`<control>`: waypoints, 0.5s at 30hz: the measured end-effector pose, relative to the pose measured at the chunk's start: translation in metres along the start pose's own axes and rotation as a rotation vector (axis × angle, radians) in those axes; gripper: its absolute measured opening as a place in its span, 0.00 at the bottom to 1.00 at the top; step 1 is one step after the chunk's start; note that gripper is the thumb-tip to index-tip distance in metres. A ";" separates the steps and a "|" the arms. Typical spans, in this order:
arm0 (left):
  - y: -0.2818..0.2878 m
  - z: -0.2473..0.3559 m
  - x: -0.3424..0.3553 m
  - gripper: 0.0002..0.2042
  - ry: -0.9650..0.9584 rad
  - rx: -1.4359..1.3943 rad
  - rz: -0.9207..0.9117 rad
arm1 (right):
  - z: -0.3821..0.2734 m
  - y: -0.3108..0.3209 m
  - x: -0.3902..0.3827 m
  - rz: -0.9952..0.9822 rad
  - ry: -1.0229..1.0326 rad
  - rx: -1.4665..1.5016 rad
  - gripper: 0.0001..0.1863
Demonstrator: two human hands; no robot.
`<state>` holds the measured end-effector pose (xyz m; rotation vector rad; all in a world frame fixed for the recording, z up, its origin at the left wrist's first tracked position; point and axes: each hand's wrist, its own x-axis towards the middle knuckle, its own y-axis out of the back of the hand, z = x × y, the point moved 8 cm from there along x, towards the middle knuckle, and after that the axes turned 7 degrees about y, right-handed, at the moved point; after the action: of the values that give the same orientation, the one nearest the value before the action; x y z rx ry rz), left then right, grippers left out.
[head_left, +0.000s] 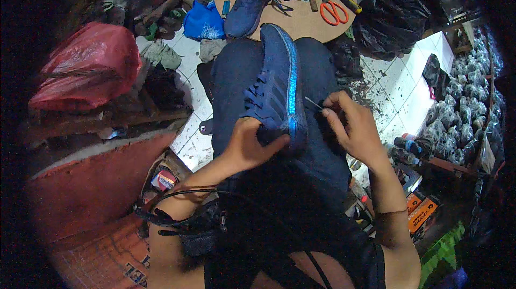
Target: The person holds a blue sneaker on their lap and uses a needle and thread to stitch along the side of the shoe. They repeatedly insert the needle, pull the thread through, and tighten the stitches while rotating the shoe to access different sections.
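Note:
A dark blue sneaker (275, 74) with a bright blue strip along its sole edge rests on its side across my lap, toe pointing away from me. My left hand (251, 146) grips it around the ankle opening near the heel, the thumb lying over the heel's side. Just right of the sole, my right hand (350, 125) pinches a thin metal needle-like tool (313, 102). Its tip points up and left toward the sole edge and looks apart from it. The tool's other end is hidden in my fingers.
Ahead stands a round wooden board (293, 27) bearing another blue sneaker (248, 9), orange-handled scissors (333, 13), a yellow-handled tool (352, 4) and thread spools. A blue bag (204, 21) and a red plastic bag (88, 66) lie left. Wrapped bundles (465, 109) fill the right side.

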<state>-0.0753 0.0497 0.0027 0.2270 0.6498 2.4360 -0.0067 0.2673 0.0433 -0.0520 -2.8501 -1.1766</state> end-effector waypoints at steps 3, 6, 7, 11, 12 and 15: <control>0.007 -0.008 0.001 0.17 0.188 0.046 -0.144 | -0.008 -0.007 -0.008 -0.005 0.059 -0.054 0.06; 0.017 -0.009 -0.004 0.15 0.246 0.067 -0.196 | -0.013 -0.015 -0.011 -0.034 0.115 -0.107 0.06; 0.019 -0.008 -0.005 0.15 0.231 0.054 -0.183 | -0.013 -0.016 -0.013 -0.045 0.108 -0.103 0.06; 0.022 -0.011 -0.013 0.09 0.249 -0.283 -0.085 | -0.015 -0.020 -0.016 -0.080 0.099 -0.084 0.05; 0.024 -0.013 -0.014 0.07 0.248 -0.303 -0.046 | -0.015 -0.019 -0.016 -0.085 0.098 -0.082 0.05; 0.033 -0.018 -0.019 0.08 0.301 -0.269 0.020 | -0.019 -0.020 -0.015 -0.069 0.160 -0.078 0.06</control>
<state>-0.0822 0.0082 0.0031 -0.2465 0.4367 2.5666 0.0080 0.2391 0.0415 0.1320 -2.6874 -1.2438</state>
